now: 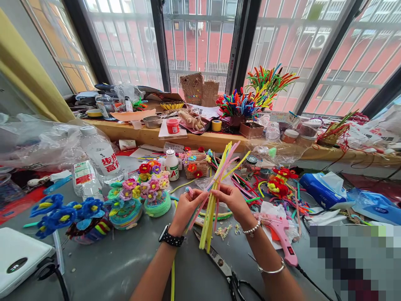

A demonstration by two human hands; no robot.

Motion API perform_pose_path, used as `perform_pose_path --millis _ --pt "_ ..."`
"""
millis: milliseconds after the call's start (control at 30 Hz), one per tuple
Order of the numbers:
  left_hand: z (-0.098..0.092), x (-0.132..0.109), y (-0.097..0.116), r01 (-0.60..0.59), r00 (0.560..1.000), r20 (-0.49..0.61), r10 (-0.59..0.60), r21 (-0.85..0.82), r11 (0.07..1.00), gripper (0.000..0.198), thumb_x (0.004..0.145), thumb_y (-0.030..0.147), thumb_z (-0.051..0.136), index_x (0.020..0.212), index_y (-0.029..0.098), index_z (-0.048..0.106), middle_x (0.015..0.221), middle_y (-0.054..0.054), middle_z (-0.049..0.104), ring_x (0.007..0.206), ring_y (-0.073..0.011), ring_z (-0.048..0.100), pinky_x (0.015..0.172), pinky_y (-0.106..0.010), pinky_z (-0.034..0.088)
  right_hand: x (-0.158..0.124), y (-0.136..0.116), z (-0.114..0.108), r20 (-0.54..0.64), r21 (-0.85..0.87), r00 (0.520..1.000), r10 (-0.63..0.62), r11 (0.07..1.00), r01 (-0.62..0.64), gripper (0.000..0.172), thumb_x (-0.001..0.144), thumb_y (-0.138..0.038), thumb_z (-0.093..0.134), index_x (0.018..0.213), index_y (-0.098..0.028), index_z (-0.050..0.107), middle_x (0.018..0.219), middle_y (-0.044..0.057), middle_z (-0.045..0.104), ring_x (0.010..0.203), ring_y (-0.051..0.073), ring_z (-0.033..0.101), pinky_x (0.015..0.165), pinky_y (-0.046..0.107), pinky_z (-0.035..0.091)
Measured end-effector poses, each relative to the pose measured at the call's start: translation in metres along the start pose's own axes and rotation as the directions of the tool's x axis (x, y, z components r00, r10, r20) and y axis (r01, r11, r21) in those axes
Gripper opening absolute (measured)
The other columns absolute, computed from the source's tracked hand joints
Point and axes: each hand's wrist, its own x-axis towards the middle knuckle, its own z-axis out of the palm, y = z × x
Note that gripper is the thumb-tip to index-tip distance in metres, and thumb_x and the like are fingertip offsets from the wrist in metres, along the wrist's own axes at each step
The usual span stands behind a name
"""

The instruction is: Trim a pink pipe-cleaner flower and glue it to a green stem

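A loose bundle of pipe cleaners (210,217), yellow, pink and pale blue, stands nearly upright between my hands above the grey table. My left hand (190,205) pinches the bundle around its middle from the left. From the right, my right hand (231,201) closes its fingertips on the same bundle. Below the bundle lie large scissors (221,263) with black handles. Small cut bits (223,231) are scattered beside them. A pink glue gun (280,238) rests to the right of my right wrist.
Pipe-cleaner flower pots (125,205) and blue flowers (89,213) stand at left, near water bottles (102,156). A white device (21,259) sits front left. Tissue pack (324,190) and red flowers (278,184) lie right. The crowded wooden sill (140,133) runs behind.
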Motion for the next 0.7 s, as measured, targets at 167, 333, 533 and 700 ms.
perform_pose_path --millis 167,333,533,700 --pt "-0.0003 0.0021 -0.0014 0.019 0.993 0.114 -0.018 -0.014 1.0 0.031 0.057 0.033 0.067 0.079 0.013 0.061 0.068 -0.002 0.063 0.064 -0.0153 0.057 0.059 -0.024 0.044 0.0015 0.0027 -0.0011 -0.047 -0.077 0.998 -0.032 0.997 0.028 0.029 0.067 -0.039 0.059 0.076 -0.013 0.065 0.068 0.003 0.064 0.063 0.018 0.06 0.059 0.029 0.05" --pt "0.0021 0.0014 -0.002 0.046 0.987 0.154 -0.047 0.01 0.999 0.032 0.062 0.035 0.063 0.086 0.013 0.062 0.07 -0.002 0.063 0.066 -0.0149 0.055 0.059 -0.022 0.042 0.001 0.0039 0.0034 -0.152 -0.216 0.984 -0.097 0.974 0.063 0.028 0.064 -0.038 0.062 0.073 -0.012 0.064 0.074 0.006 0.064 0.056 0.016 0.058 0.052 0.026 0.048" --pt "0.0036 0.0007 -0.0019 0.049 0.986 0.156 -0.052 0.025 0.998 0.032 0.059 0.034 0.066 0.083 0.013 0.063 0.068 -0.001 0.062 0.066 -0.0152 0.055 0.061 -0.022 0.041 -0.0004 0.0052 0.0076 -0.185 -0.377 0.97 -0.156 0.923 0.077 0.024 0.066 -0.037 0.06 0.066 -0.014 0.065 0.059 0.004 0.063 0.051 0.015 0.055 0.048 0.024 0.044" --pt "0.0021 0.0019 -0.0056 0.047 0.986 0.158 -0.05 0.023 0.999 0.034 0.057 0.032 0.068 0.084 0.012 0.062 0.069 -0.002 0.062 0.068 -0.0162 0.055 0.062 -0.023 0.042 -0.0024 0.0034 0.0059 -0.204 -0.477 0.957 -0.206 0.875 0.087 0.026 0.069 -0.04 0.057 0.061 -0.016 0.064 0.054 0.003 0.06 0.048 0.014 0.053 0.045 0.023 0.041"
